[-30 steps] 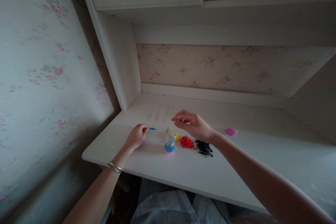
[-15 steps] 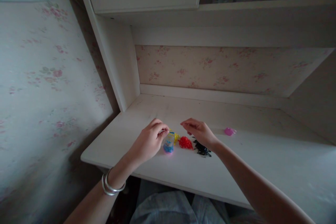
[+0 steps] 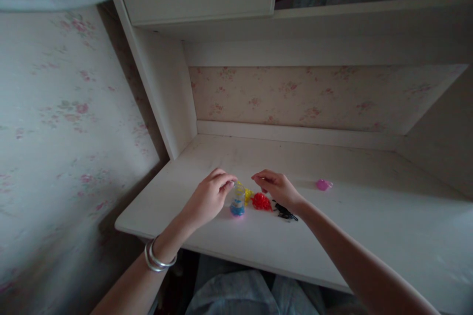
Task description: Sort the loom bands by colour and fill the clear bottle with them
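A small clear bottle (image 3: 237,203) with blue contents at its bottom stands on the white desk (image 3: 258,241). My left hand (image 3: 209,198), with silver bangles on its wrist, is pinched shut right at the bottle's mouth; what the fingertips hold is too small to make out. My right hand (image 3: 278,188) hovers just right of the bottle with its fingers curled together in a pinch, above a red pile of small pieces (image 3: 261,202). A yellow pile (image 3: 249,193) lies behind the bottle, and a black pile (image 3: 285,213) lies under my right wrist.
A pink lid (image 3: 324,184) lies further right on the desk. A cupboard side panel (image 3: 166,93) closes the left, floral wallpaper the back, and a shelf (image 3: 332,15) with bottles hangs overhead. My lap shows below the desk's front edge.
My left hand went from a small blue piece on the desk, at the left, to the bottle's mouth. My right hand drew back a little and lowered toward the red pile.
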Available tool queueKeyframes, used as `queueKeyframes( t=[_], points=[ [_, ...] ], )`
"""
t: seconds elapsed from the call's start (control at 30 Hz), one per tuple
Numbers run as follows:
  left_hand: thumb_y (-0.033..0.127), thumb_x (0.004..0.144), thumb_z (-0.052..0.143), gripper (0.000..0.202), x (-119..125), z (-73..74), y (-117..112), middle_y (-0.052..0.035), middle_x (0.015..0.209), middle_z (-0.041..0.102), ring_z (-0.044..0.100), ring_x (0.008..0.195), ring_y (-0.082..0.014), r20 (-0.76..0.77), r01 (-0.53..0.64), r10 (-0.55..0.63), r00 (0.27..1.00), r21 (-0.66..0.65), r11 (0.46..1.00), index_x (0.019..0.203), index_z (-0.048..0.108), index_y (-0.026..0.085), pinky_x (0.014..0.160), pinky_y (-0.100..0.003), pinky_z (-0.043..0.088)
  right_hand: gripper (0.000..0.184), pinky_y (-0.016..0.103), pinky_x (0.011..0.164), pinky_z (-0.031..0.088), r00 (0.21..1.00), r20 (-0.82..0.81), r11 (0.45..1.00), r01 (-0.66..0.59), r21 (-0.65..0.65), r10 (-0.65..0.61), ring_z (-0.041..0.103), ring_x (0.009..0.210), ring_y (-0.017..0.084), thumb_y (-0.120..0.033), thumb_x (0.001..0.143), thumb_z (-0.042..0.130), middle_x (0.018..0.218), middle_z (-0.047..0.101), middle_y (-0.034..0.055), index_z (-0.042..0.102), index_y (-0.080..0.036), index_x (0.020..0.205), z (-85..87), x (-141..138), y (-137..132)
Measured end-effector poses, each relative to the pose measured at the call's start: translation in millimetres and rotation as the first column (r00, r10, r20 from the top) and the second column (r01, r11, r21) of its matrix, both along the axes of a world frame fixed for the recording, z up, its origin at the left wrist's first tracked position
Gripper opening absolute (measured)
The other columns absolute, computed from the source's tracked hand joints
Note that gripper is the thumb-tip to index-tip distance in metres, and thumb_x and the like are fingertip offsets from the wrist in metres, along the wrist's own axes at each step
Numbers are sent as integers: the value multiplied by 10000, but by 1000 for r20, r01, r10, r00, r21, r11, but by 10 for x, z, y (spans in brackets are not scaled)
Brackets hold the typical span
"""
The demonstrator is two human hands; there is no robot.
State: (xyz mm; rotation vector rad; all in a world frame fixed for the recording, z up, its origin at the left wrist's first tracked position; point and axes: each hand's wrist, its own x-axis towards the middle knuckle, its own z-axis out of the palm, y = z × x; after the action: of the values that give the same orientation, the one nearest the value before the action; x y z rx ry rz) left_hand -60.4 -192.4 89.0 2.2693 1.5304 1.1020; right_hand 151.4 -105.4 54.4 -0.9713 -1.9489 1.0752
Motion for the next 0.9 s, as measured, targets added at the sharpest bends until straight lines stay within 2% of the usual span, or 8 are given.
queueKeyframes(
  t=[0.13,0.2,0.27,0.33,0.4,0.47,0.67,0.9],
  points=[
    [282,908,416,236,-185,-162,65,-54,945,622,577,845,-144,57,-101,100,993,2,995,978,625,197,788,-276,461,306,215,528,422,994,103,999,-46,-7,46,547,578,105,-401,812,520,786,668,33,696,-171,909,-24,-128,146],
    [307,896,427,241,-304,-305,75,-56,943,642,585,828,-151,70,-143,147,987,-53,988,967,628,194,766,-279,464,286,218,575,433,975,200,991,-109,72,93,584,642,120,-373,828,502,802,687,28,704,-185,902,-47,-235,267],
    [319,879,445,234,-411,-473,54,-52,939,662,597,836,-161,72,-176,188,980,-149,973,943,635,198,752,-276,463,274,224,647,438,923,363,957,-212,195,130,613,739,135,-328,844,480,870,701,28,709,-197,917,-71,-371,401],
    [319,864,456,221,-490,-640,3,-36,912,674,608,816,-160,61,-182,204,977,-256,949,913,641,209,730,-266,462,269,227,687,434,837,525,907,-331,262,154,624,794,147,-282,842,475,913,706,32,714,-201,934,-97,-527,530],
    [322,857,449,222,-540,-777,-59,-21,851,679,613,757,-156,46,-193,220,974,-329,924,873,642,213,686,-257,459,250,227,687,431,759,626,869,-421,260,180,629,796,157,-256,818,502,898,712,39,726,-200,913,-129,-690,641],
    [317,849,445,224,-568,-866,-111,-14,801,680,615,713,-156,31,-212,240,970,-370,905,848,643,212,648,-251,453,217,226,681,429,717,666,849,-470,244,206,631,799,169,-262,778,561,884,714,46,736,-203,891,-171,-847,723],
    [321,843,442,229,-599,-917,-115,-9,760,681,611,667,-153,24,-221,252,967,-409,886,846,643,210,615,-245,445,292,227,620,422,605,768,811,-546,211,208,624,788,192,-354,705,669,869,697,54,723,-224,961,-284,-1192,798],
    [330,839,461,220,-604,-961,-62,-12,785,687,619,698,-163,23,-221,250,968,-394,892,838,650,217,636,-250,443,193,205,618,409,598,774,781,-578,236,208,599,795,155,-310,796,596,866,673,26,718,-234,925,-337,-1305,792]
  ],
)
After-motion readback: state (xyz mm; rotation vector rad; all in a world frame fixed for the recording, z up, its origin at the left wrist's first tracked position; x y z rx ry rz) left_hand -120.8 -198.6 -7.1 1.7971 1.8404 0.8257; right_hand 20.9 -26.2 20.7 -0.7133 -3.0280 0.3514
